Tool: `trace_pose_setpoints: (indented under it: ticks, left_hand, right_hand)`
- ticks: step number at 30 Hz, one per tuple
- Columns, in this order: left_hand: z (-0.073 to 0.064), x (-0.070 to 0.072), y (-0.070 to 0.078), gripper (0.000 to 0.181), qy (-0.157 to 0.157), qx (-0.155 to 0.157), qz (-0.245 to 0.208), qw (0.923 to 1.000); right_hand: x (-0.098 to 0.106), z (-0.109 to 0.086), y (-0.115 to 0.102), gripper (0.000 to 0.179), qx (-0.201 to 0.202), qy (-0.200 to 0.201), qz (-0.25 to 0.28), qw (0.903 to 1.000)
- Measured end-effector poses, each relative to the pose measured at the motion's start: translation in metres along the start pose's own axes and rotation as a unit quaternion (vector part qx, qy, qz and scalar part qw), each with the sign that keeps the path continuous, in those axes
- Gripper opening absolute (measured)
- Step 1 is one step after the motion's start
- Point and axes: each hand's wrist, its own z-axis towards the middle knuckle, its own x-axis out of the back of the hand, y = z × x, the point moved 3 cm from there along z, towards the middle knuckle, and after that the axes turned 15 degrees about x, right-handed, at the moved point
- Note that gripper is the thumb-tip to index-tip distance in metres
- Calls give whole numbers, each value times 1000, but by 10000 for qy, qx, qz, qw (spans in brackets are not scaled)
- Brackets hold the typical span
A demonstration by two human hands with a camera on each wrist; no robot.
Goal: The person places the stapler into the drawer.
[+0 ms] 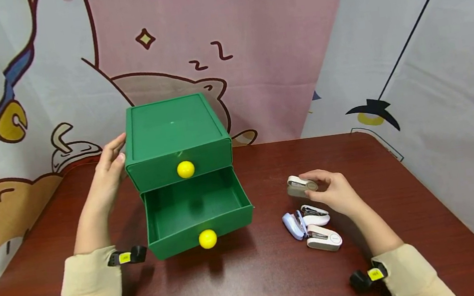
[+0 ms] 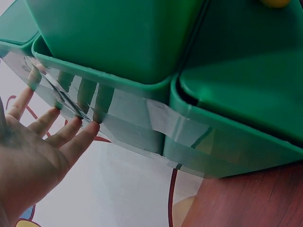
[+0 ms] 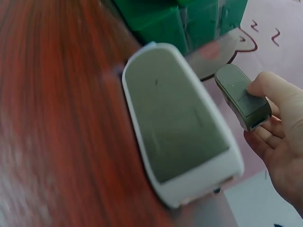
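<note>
A green drawer cabinet [image 1: 172,126] with yellow round knobs stands on the table. Its upper drawer is closed, while the lower drawer [image 1: 234,222] is pulled out. My left hand [image 1: 108,173] rests on the cabinet's left side; in the left wrist view its fingertips touch that wall with fingers nearly straight. Between thumb and fingers, my right hand [image 1: 334,192] pinches a small white-and-grey stapler [image 1: 297,188], held above the table. The right wrist view shows this stapler's grey underside [image 3: 239,90]. Nearer me lie a lilac stapler [image 1: 293,226] and two white staplers [image 1: 324,239], grouped closely.
The dark red-brown wooden table [image 1: 256,287] carries everything. Behind it hangs a cartoon-printed cloth [image 1: 267,37]. A white stapler with a grey base [image 3: 180,118] looms large in the right wrist view.
</note>
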Motion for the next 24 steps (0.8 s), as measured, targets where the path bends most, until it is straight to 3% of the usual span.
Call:
trace_pose_setpoints:
  ticks: [12, 24]
  left_hand:
    - [-1, -1, 1, 47, 21, -41, -29, 10000]
    - [0, -1, 0, 48, 3, -84, -32, 10000]
  right_hand:
    - [-7, 16, -43, 34, -8, 387, 254, 9989]
    - [-26, 35, -92, 34, 320, 503, 361, 9976]
